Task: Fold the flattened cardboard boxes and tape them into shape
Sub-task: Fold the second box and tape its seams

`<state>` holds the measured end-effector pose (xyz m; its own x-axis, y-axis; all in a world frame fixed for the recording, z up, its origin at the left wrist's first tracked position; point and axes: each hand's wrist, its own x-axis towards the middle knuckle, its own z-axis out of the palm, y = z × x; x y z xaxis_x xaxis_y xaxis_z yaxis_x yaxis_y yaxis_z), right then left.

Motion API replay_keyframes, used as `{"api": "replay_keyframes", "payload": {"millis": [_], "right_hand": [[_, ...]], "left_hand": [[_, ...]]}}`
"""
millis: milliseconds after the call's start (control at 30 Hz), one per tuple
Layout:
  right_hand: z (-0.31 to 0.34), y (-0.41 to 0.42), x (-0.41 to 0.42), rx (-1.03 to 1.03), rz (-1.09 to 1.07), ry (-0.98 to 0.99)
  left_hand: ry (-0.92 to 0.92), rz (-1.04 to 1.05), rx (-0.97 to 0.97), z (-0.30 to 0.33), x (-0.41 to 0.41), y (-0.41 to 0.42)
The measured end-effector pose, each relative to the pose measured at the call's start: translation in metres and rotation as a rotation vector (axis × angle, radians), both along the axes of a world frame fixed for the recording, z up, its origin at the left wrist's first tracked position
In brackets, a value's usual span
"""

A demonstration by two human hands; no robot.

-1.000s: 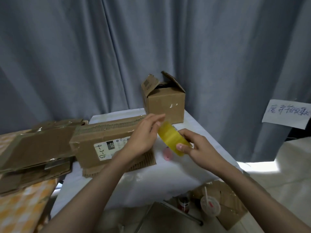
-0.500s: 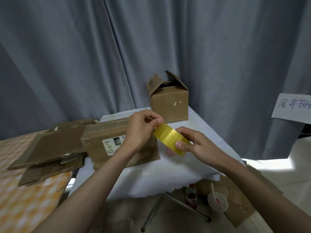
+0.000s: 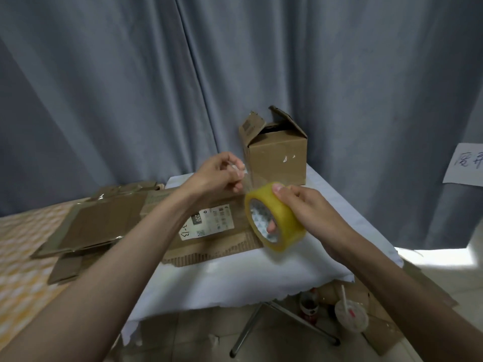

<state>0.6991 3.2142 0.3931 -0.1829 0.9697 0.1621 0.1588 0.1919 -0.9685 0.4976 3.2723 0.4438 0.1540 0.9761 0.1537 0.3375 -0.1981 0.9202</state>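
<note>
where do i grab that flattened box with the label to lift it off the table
Take the flattened box by its ragged near edge, which faces you on the white table with nothing in front; come from the near side, fingers under, thumb on top. It lies flat, so no face offers a pinch.

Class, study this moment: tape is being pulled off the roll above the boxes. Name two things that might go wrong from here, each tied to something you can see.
1. The left hand pinches only the tip of the clear tape strip, held in mid-air; it may well fold back and stick to itself or to the fingers.
2. The right hand holds the tape roll above the flattened labelled box, which nothing pins down; the strip could land crooked or shift it.
</note>
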Motion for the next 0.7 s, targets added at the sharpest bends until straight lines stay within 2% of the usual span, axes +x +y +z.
{"api": "replay_keyframes", "payload": {"millis": [67, 200, 300, 500, 700], "right_hand": [[0.003, -0.001, 0.000, -0.066, 0.083, 0.081], [-0.003, -0.003, 0.002, -0.122, 0.168, 0.111], [-0.015, -0.004, -0.005, -0.126, 0.171, 0.174], [-0.032, 0.002, -0.018, -0.176, 0.115, 0.193], [-0.039, 0.014, -0.026, -0.192, 0.140, 0.246]], "left_hand": [[0.086, 0.004, 0.050, 0.007, 0.001, 0.017], [0.242, 0.145, 0.183, 0.020, -0.005, 0.063], [0.382, 0.119, 0.239, 0.014, -0.004, 0.090], [0.520, 0.004, 0.274, -0.011, 0.009, 0.120], [0.522, -0.001, 0.302, -0.026, 0.000, 0.136]]}}
